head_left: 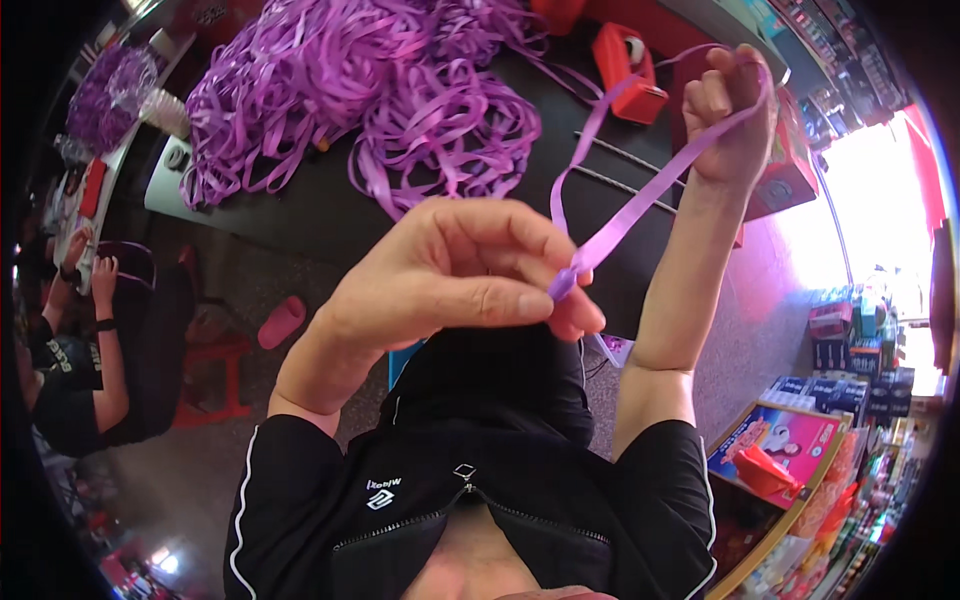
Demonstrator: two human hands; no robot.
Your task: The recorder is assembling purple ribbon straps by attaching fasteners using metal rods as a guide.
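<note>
My left hand (450, 265) is closed in a pinch on a purple ribbon (640, 207), at a small knot or fold between thumb and fingers. From there the ribbon runs in a loop up to my right hand (735, 120), raised at the upper right. That hand's fingers are curled, and the ribbon passes around it. One strand trails back past the tape dispenser towards a big tangled heap of purple ribbon (440, 130) on the dark table (300, 225). A short tail of ribbon shows below my left fingers.
A red tape dispenser (632, 80) and two thin twisted rods (625, 165) lie on the table. A red box (785, 170) stands beyond my right wrist. At the left another person (85, 375) sits by a red stool (213, 380). Stacked goods (850, 350) line the right.
</note>
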